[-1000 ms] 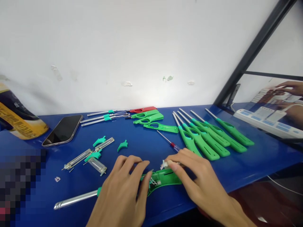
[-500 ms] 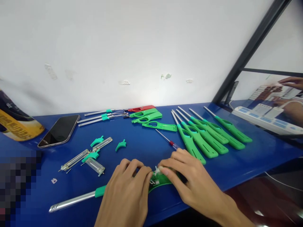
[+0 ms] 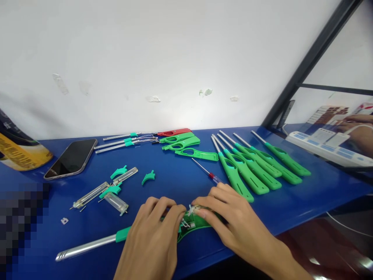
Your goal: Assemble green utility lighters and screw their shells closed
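My left hand (image 3: 154, 233) is closed over the middle of a long-necked gas lighter (image 3: 87, 247), whose silver tube juts out to the left. The lighter's green handle lies opened, with white wires and a small metal-ended part showing inside. Between the thumb and fingers of my right hand (image 3: 230, 214) is a clear fuel tank (image 3: 192, 210) with a whitish valve end, held at the handle shell; most of it is hidden by the fingers. Beyond the right hand a screwdriver (image 3: 214, 177) with a red and clear handle rests on the table.
Loose clear fuel tanks (image 3: 116, 203) and teal triggers (image 3: 148, 177) lie at the left, near a phone (image 3: 71, 158) and a yellow-black can (image 3: 23, 149). Several whole green lighters (image 3: 256, 175) lie at right; opened shells (image 3: 196, 154) are at the back. A power strip (image 3: 329, 149) stands far right.
The lighter and my left hand have shifted slightly left, and more of the wires inside the handle shows. My right hand keeps its pinch on the clear tank.
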A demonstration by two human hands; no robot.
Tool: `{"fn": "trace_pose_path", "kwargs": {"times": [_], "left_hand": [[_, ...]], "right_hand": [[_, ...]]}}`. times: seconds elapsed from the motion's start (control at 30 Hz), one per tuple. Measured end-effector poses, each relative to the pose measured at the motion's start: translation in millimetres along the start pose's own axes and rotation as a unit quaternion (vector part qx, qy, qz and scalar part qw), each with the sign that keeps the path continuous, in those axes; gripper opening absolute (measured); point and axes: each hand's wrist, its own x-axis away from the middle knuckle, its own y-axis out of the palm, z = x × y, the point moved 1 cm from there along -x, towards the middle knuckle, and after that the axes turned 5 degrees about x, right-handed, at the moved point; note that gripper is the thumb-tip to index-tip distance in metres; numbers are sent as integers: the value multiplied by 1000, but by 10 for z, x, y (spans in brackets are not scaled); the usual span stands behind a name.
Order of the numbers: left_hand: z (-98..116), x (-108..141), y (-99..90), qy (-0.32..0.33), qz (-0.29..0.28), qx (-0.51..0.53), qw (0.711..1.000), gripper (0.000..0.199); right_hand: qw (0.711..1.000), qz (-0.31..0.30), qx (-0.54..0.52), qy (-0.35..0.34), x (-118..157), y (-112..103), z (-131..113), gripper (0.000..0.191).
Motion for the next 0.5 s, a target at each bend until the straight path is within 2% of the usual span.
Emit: {"fn": "trace_pose_path", "kwargs": {"times": [0.17,0.5], "left_hand": [[-2,12,16,-2,2,5,1000,38],[-25,37,37,13,9,9,1000,42]], "right_hand": [[1000,2,10,-7,-5,1,-3,16],[1000,-5,14,-8,3,6,4,16]]}}
